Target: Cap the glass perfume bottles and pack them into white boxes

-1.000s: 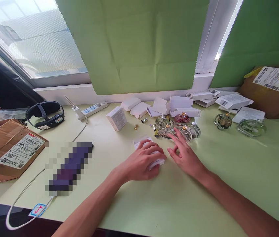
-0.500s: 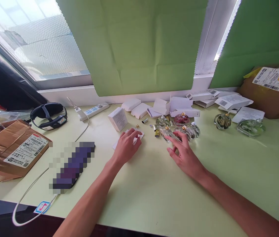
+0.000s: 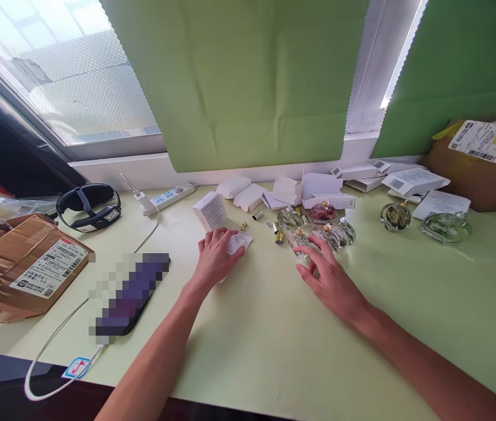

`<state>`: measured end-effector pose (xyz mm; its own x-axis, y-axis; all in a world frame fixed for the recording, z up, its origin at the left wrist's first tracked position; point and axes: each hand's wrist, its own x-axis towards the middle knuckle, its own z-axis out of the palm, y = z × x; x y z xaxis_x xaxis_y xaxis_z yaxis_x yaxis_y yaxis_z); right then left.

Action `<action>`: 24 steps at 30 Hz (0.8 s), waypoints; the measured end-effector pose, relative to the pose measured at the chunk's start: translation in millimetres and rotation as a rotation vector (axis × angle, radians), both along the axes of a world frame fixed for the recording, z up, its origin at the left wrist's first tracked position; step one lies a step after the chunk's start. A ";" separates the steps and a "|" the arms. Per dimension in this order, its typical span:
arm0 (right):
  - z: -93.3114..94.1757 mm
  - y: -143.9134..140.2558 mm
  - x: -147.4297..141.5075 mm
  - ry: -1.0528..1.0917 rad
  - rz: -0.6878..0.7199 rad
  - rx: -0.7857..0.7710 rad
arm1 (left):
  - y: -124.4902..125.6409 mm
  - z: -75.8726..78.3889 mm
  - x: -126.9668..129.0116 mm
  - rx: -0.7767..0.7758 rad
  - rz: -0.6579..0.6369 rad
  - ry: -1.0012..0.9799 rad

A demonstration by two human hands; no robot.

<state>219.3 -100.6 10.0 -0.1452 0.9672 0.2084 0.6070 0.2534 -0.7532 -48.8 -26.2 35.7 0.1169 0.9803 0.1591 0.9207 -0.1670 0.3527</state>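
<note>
A blurred dark slab (image 3: 130,295) is seen nearest on the pale green table (image 3: 274,345), beside a white cable (image 3: 55,333); further in, the left hand (image 3: 215,257) is laid flat, fingers loosely spread, on a small flattened white carton (image 3: 238,241); the right hand (image 3: 329,275) is rested palm-down, fingers spread, its tips touching a clear glass bottle with a gold neck (image 3: 297,240); behind, a pink glass bottle (image 3: 323,211) and an upright white box (image 3: 210,210) are set; folded white cartons (image 3: 313,186) are lined under the window.

A small packing workspace: window-side desk (image 3: 252,351) strewn with cartons (image 3: 414,178) and parcels (image 3: 24,266).
</note>
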 end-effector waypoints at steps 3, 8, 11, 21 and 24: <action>5.9 -4.9 -2.9 -0.025 -0.040 0.075 | 0.2 1.4 -1.0 0.007 0.036 -0.016; 17.4 -16.5 -2.7 0.065 -0.042 0.352 | -1.6 -0.5 2.3 -0.005 0.022 -0.035; 26.2 -16.5 7.5 0.146 -0.054 0.518 | -5.3 -1.0 8.4 0.048 -0.057 -0.093; 36.0 73.9 117.4 -0.255 -0.369 0.397 | -21.6 4.3 26.8 0.366 -0.272 -0.403; 33.2 112.6 140.5 -0.433 -0.278 0.354 | -21.1 2.5 27.0 0.376 -0.277 -0.420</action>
